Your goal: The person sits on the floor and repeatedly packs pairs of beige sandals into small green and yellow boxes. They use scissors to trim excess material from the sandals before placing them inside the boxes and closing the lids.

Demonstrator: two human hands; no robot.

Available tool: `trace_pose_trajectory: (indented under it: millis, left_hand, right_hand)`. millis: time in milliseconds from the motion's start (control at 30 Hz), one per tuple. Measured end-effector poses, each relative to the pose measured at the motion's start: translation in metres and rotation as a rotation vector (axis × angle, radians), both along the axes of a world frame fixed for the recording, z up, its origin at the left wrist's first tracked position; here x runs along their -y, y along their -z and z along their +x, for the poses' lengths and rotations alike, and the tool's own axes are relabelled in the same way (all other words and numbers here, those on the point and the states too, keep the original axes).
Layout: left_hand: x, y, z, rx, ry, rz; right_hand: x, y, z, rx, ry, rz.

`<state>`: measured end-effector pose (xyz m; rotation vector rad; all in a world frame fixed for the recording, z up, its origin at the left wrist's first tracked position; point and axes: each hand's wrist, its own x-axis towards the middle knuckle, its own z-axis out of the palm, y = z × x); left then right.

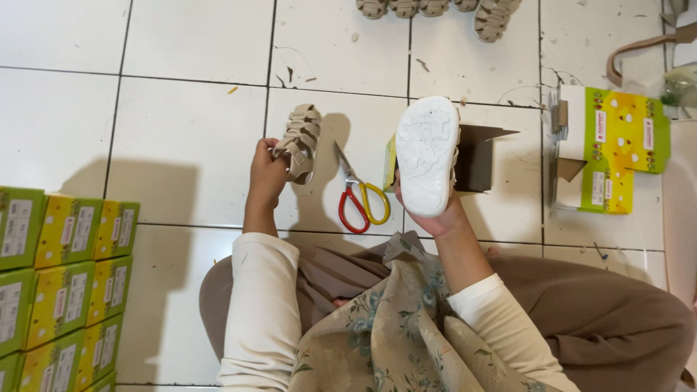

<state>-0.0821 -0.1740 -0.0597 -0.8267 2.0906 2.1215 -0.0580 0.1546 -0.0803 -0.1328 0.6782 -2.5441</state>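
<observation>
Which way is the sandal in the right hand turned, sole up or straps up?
Sole up. The right hand holds the sandal with its white treaded sole facing the camera; its straps are hidden underneath.

Shoe packing workroom, stacked shoeboxes (65, 290), tiled floor (181, 145)

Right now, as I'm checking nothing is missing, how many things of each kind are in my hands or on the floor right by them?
Sandals: 2, the strappy sandal in the left hand, the sole-up sandal in the right hand
Scissors: 1
Open box: 1
Total: 4
</observation>
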Motion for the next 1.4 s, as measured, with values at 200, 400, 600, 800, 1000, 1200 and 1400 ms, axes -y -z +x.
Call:
trace_pose_trajectory:
  millis: [200,400,600,800,1000,1200,1400]
  left_hand:
    - [-0.008,0.003,-0.003,-0.169,0.094,0.014]
    - [-0.065,-0.038,0.015,-0.358,0.417,-0.205]
    - [-0.133,-0.074,0.035,-0.504,0.836,-0.515]
    - [-0.173,-0.061,0.039,-0.397,1.034,-0.631]
    - [-0.181,-0.033,0.030,-0.431,0.961,-0.688]
    - [-0.181,-0.028,0.031,-0.468,0.921,-0.656]
    - [-0.182,-0.034,0.038,-0.442,0.951,-0.647]
  right_hand:
    - [-0.026,-0.011,-0.009,-0.128,0.020,0.052]
    - [-0.094,-0.065,-0.040,-0.223,0.180,0.628]
    - [-0.128,-0.124,-0.053,-1.125,0.289,1.689]
    - [-0.076,-0.065,-0.067,-0.899,0.192,1.950]
    - [-0.075,-0.040,-0.071,-0.811,0.214,2.037]
    - [-0.070,-0.031,-0.072,-1.081,-0.101,2.049]
    - [-0.073,-0.024,-0.069,-0.934,-0.075,2.223]
